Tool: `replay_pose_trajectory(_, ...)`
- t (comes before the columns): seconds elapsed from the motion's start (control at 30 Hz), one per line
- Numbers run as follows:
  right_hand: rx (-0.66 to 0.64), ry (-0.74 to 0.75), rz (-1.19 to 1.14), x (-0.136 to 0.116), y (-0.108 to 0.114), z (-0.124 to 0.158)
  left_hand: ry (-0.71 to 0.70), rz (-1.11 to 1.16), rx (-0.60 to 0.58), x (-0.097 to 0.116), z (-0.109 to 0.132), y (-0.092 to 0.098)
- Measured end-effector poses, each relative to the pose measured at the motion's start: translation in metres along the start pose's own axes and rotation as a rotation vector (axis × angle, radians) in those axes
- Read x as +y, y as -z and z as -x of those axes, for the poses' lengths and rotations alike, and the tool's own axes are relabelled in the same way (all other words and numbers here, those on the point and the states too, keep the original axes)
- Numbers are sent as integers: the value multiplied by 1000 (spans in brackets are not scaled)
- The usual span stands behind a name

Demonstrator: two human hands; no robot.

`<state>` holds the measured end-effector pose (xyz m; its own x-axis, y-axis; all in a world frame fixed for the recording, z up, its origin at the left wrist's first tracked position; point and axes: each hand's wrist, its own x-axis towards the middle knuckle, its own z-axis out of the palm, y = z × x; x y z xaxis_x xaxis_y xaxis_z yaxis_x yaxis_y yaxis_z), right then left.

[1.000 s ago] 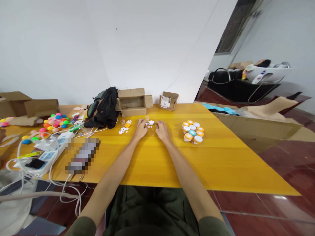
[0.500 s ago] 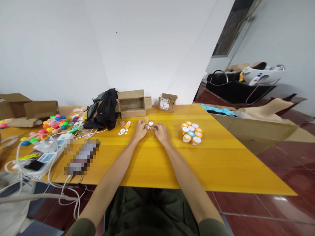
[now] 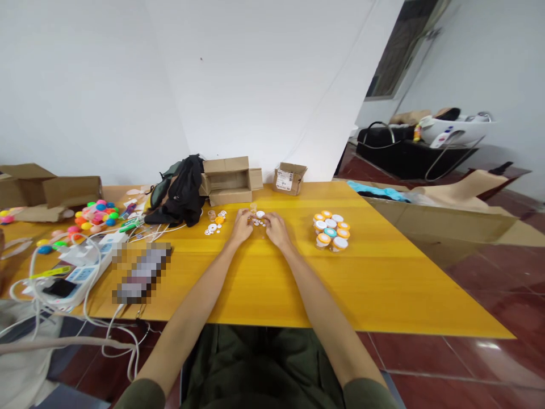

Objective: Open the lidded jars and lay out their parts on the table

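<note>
left hand, right hand are flanking white parts on bench | fingers: bending inward, pinch not discernible | capped tubs are standing at right, seemingly done | loose pieces are lying at left, seemingly outstanding

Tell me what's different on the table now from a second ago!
Very little. The view tipped slightly, so things sit a bit lower. The right hand looks slightly closer to the left hand. I can't tell if the fingers took or let go of any white pieces. The lidded cups and open cardboard box stayed put.
</note>
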<state>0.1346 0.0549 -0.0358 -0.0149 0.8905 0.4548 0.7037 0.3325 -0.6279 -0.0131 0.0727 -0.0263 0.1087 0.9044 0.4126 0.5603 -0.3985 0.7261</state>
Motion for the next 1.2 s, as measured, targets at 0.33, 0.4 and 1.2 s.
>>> replay_pose_trajectory(0.33,-67,56,23,-3,2,-1,11,-1,5,2,-1,3)
replay_pose_trajectory(0.4,-78,64,20,-3,3,-1,17,-2,7,3,-2,3)
replay_pose_trajectory(1.2,-168,211,212,-16,34,55,40,36,9,6,-1,1)
